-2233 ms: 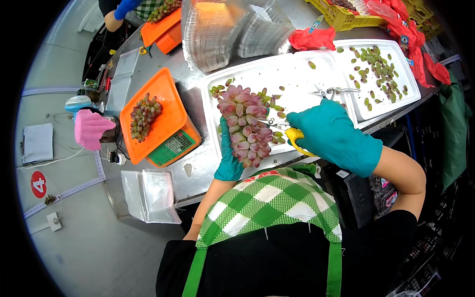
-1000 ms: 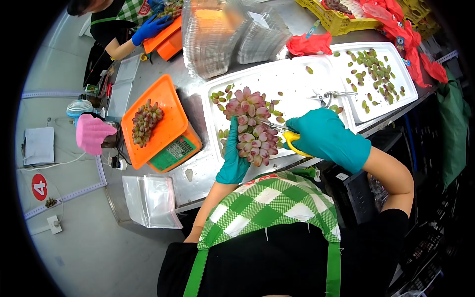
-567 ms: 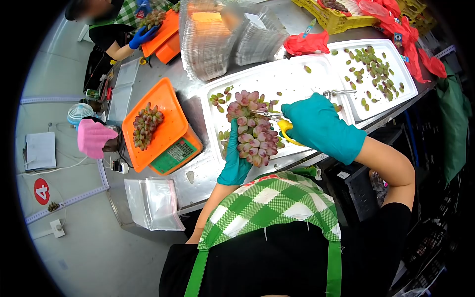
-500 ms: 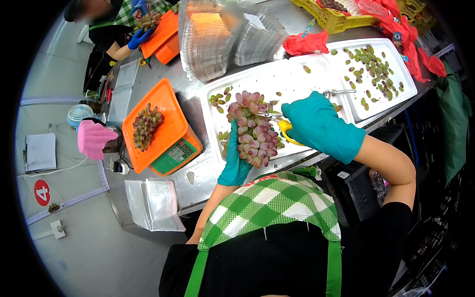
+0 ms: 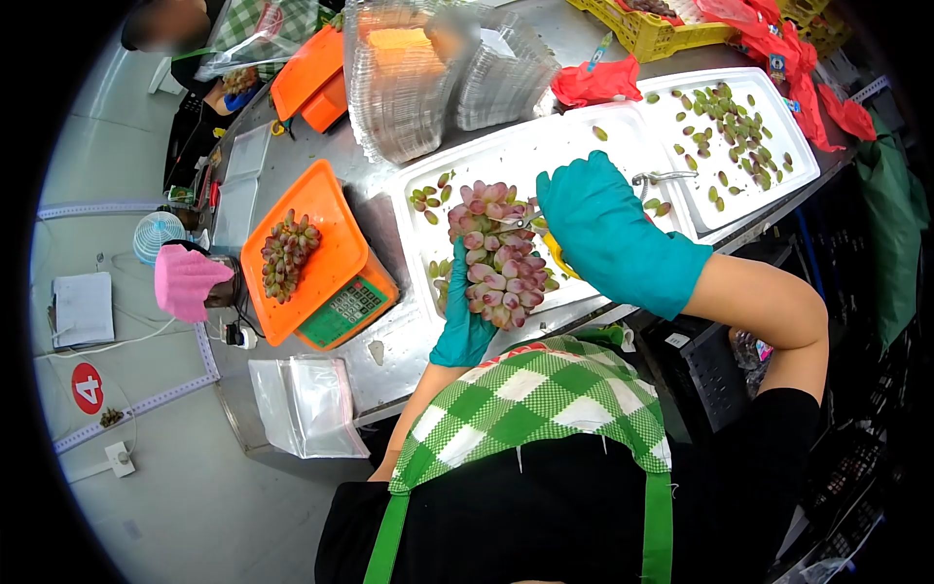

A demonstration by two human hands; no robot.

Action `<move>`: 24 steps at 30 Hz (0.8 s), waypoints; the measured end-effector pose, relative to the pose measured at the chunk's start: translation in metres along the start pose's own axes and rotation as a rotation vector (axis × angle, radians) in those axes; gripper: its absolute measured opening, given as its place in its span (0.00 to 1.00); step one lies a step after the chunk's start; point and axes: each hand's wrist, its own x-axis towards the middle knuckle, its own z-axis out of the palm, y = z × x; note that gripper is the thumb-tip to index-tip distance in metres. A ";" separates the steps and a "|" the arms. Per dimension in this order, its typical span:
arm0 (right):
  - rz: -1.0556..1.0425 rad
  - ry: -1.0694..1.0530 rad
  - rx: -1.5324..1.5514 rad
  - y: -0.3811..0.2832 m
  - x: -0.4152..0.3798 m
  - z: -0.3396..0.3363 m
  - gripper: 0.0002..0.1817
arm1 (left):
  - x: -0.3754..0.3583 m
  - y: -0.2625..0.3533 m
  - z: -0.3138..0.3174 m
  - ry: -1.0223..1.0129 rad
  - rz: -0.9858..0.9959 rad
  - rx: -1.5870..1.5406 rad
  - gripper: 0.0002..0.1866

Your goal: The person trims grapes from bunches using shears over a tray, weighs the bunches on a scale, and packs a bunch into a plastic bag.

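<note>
My left hand (image 5: 464, 326), in a teal glove, is closed around the left side of a large bunch of pinkish-green grapes (image 5: 506, 277). Its fingers are partly hidden behind the fruit. In my right hand (image 5: 613, 229), also gloved, is a pair of scissors (image 5: 559, 256) with yellow handles. The metal blades reach into the upper right part of the bunch; whether they cut a berry or stem I cannot make out. Beneath the bunch lies a white tray (image 5: 418, 175) with loose grapes along its left end.
A second white tray (image 5: 793, 146) holds many loose grapes. Left stands an orange scale (image 5: 331, 195) with a smaller grape bunch (image 5: 290, 256). Stacked clear plastic boxes (image 5: 394, 97) rise at the back. Plastic bags (image 5: 306, 404) lie at the front left. Another person works at the far left.
My right hand has shifted slightly up and left with the scissors and turned a little. The bunch stays nearly still in my left hand. The other person now has a clear bag in front of them.
</note>
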 end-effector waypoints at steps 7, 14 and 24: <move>0.044 -0.022 -0.242 -0.015 0.007 0.002 0.11 | 0.000 -0.002 0.004 0.064 -0.004 -0.003 0.30; 0.026 0.106 -0.047 -0.018 0.005 0.023 0.09 | 0.004 -0.010 -0.018 0.090 0.000 -0.060 0.29; 0.078 -0.128 0.625 0.012 0.002 0.027 0.17 | -0.002 -0.001 -0.001 0.059 -0.019 -0.026 0.32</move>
